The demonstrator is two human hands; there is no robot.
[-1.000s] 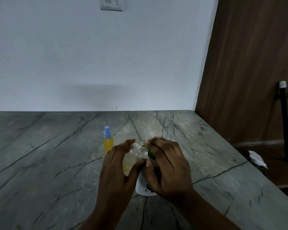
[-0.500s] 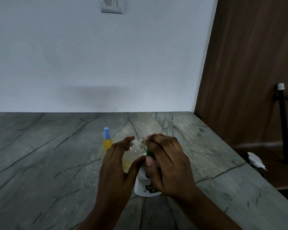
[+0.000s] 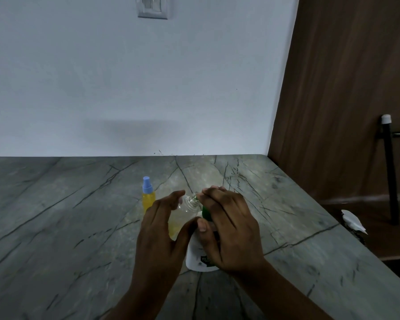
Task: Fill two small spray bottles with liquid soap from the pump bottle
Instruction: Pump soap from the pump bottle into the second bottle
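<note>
Holding uncapped spray bottle (image 3: 187,205), tilted, in curled left hand (image 3: 158,236), neck beside top of pump bottle (image 3: 198,257), itself gripped from above by right hand (image 3: 229,227), at middle of countertop (image 3: 56,227).

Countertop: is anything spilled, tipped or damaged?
Nothing stands out. No soap shows on the countertop; the capped spray bottle stands upright. The open bottle in the left hand is tilted toward the pump bottle.

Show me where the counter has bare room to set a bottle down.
Bare counter spreads left of the capped spray bottle, and right of the right hand to the edge. Crowded: the middle, where the left hand holds the open bottle by the pump bottle.
</note>
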